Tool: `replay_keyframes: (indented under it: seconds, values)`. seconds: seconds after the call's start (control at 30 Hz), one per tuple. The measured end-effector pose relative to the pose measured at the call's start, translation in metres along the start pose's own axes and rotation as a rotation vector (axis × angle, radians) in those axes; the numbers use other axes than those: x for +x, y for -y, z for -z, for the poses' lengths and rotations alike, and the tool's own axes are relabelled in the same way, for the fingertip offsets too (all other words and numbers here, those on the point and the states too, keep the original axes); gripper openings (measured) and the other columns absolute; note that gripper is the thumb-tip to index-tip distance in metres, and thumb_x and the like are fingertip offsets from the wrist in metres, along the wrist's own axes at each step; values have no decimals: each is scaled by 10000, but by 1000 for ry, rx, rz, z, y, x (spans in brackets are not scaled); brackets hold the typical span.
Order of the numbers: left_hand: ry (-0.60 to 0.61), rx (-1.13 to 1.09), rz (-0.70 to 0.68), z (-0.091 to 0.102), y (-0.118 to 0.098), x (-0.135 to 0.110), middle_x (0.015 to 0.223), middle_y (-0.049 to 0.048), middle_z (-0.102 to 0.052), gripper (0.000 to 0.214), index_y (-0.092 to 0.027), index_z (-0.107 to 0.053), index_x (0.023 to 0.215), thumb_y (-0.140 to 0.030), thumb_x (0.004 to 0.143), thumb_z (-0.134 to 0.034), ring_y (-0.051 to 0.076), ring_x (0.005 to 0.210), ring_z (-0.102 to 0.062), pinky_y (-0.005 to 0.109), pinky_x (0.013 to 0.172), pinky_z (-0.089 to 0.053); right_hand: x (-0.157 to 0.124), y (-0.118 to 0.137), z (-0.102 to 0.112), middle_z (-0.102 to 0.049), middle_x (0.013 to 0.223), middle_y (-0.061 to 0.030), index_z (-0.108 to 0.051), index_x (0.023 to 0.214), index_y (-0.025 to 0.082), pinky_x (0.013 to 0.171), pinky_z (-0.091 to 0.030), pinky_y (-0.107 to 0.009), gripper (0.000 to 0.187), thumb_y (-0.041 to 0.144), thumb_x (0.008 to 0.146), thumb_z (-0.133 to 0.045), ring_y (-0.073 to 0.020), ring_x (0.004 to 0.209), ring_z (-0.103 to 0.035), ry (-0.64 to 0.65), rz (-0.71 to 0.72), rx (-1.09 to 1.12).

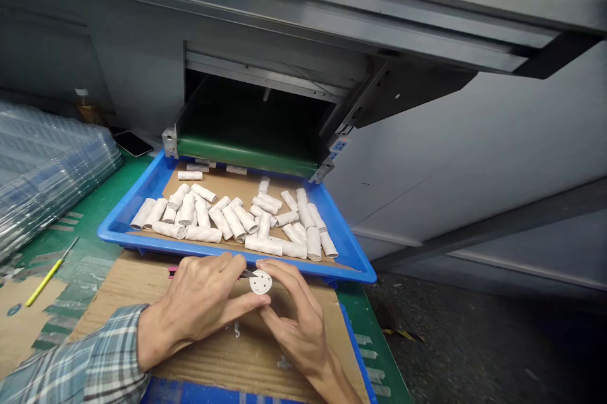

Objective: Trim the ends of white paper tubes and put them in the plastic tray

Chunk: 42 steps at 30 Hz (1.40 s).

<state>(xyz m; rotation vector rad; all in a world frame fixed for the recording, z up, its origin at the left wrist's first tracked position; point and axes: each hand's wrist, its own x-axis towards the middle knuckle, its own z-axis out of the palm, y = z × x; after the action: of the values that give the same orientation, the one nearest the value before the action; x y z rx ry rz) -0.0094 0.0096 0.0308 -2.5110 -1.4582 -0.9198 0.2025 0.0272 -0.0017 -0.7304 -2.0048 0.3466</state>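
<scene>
My left hand (199,309) grips a pink-handled craft knife (171,272), and its dark blade tip (246,274) reaches toward a small white perforated disc (260,282). My right hand (294,328) pinches that disc between its fingertips, just above the cardboard sheet (279,360). Both hands are close together, directly in front of the near rim of a blue plastic tray (227,251). The tray holds several white paper tubes (203,233) lying in a loose pile on brown card. The plaid sleeve (90,360) covers my left forearm.
A green conveyor belt (241,154) feeds out of a grey metal machine (427,113) at the tray's far edge. Stacked clear plastic sheets (42,176) lie at the left, beside a phone (131,143). A yellow-handled tool (50,274) rests on the green mat.
</scene>
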Motion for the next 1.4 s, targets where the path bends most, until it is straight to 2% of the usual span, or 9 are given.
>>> replay_keyframes:
  seconds: [0.33, 0.5, 0.67, 0.8, 1.0, 1.13, 1.27, 1.4]
  values:
    - [-40, 54, -29, 0, -3, 1, 655, -20, -664, 536, -220, -544, 842, -574, 1143, -278, 172, 491, -664, 305, 451, -273, 1, 0, 1, -743, 1228, -125, -615, 1387, 219, 1003, -622, -414, 349, 173, 1044, -651, -257, 1122, -729, -5, 4, -26]
    - [-23, 34, -35, -1, -2, 0, 653, -24, -665, 514, -231, -540, 835, -508, 1161, -255, 170, 479, -653, 311, 444, -273, 0, 1, 2, -726, 1252, -115, -616, 1392, 234, 1038, -611, -386, 396, 106, 1019, -649, -243, 1161, -717, -2, -37, 7]
    - [-28, -70, -28, -1, 1, -1, 686, -33, -676, 484, -234, -538, 853, -522, 1155, -292, 167, 510, -664, 319, 450, -308, -4, -3, 3, -703, 1332, -116, -564, 1464, 253, 1117, -581, -416, 458, 122, 1026, -596, -257, 1267, -672, 73, -74, 125]
    - [-2, -121, 6, 2, 1, -1, 706, -31, -694, 481, -232, -545, 867, -519, 1156, -290, 163, 534, -674, 315, 460, -323, -7, -5, 3, -694, 1390, -128, -510, 1509, 250, 1088, -609, -397, 473, 130, 1052, -518, -262, 1273, -695, 128, -105, 172]
    - [57, -170, 56, 3, -1, -3, 760, -24, -725, 454, -236, -570, 916, -566, 1135, -347, 189, 573, -704, 311, 484, -327, -3, -5, 1, -724, 1327, -133, -577, 1405, 245, 1046, -636, -416, 408, 100, 1023, -575, -269, 1235, -712, 61, -98, 225]
    - [67, -126, 72, 2, -1, -5, 749, -20, -716, 457, -235, -562, 907, -567, 1135, -345, 202, 575, -713, 313, 493, -309, -1, -5, 2, -733, 1305, -117, -603, 1424, 255, 1065, -626, -433, 458, 64, 1008, -610, -261, 1226, -713, 56, -89, 174]
    - [70, -82, 50, 0, -2, -7, 731, -19, -702, 439, -233, -555, 904, -556, 1133, -365, 205, 550, -701, 318, 479, -265, -1, -4, 4, -731, 1311, -100, -622, 1428, 271, 1083, -618, -422, 491, 33, 999, -626, -250, 1239, -709, 50, -86, 130]
    - [98, -81, 22, -2, -3, -8, 760, -18, -707, 381, -234, -554, 925, -510, 1135, -395, 208, 562, -700, 315, 474, -279, -2, -5, 5, -736, 1288, -103, -641, 1409, 267, 1066, -626, -438, 459, 57, 1000, -647, -267, 1221, -715, 28, -96, 80]
